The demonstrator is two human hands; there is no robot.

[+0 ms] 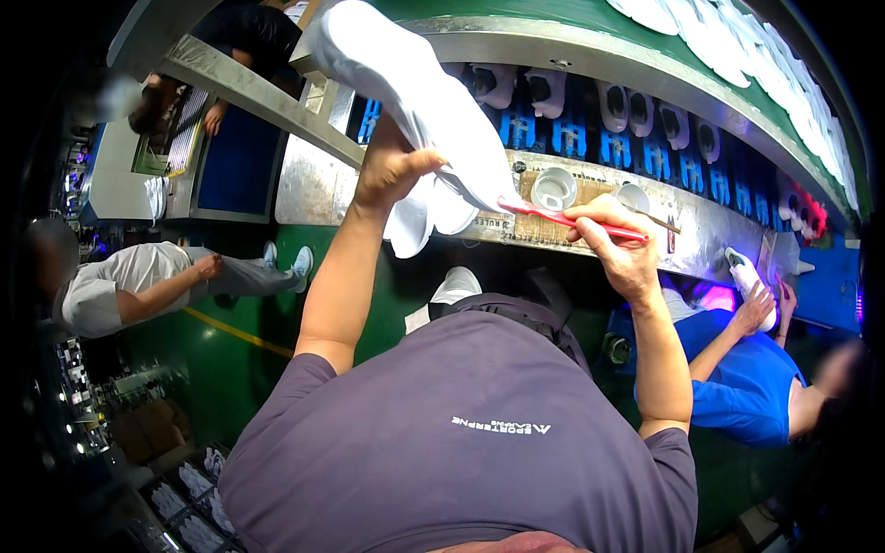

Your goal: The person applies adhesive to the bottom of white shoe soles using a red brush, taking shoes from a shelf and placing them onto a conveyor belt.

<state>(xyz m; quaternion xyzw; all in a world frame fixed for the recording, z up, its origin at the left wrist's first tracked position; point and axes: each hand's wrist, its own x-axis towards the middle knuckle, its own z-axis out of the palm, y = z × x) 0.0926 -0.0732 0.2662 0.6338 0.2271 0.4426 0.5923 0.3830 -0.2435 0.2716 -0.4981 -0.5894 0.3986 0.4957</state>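
My left hand [395, 173] grips a large white shoe sole [431, 97] by its side, thumb on the near edge, and holds it slantwise above the bench. A slim red brush [572, 219], shaped like a toothbrush, is pinched in my right hand [619, 241]. Its head meets the sole's lower end. Beneath the raised sole, more white soles [410, 226] lie at the bench's near edge. Just beyond the brush stands a clear round cup [554, 188] with a pale content. A second cup [633, 196] sits behind my right hand, with a thin stick [666, 225] beside it.
The metal bench [309, 184] runs across in front of me. Behind it, white shoes [546, 92] sit on blue holders [569, 136] below a metal rail [516, 41]. At right a blue-shirted person [737, 378] handles a white shoe [751, 281]. A grey-clad person [138, 286] stands left.
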